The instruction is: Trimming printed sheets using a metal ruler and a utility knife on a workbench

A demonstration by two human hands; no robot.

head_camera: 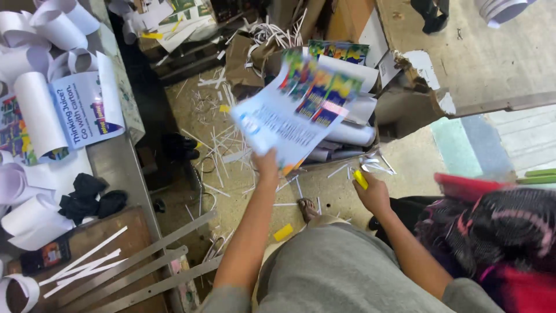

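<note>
My left hand (266,162) grips the lower edge of a stack of printed sheets (301,107), white with bright multicoloured blocks, held up and blurred over the floor. My right hand (373,194) is lower and to the right, closed around a small yellow object (361,179). Below the sheets a cardboard box (347,142) holds rolled and flat printed paper.
White paper strips (226,145) litter the floor. A table (116,165) on the left carries curled white paper rolls (40,110), a black cloth (87,197), metal rulers (139,261) and a small dark bottle (40,258). A patterned fabric bundle (492,232) lies at the right.
</note>
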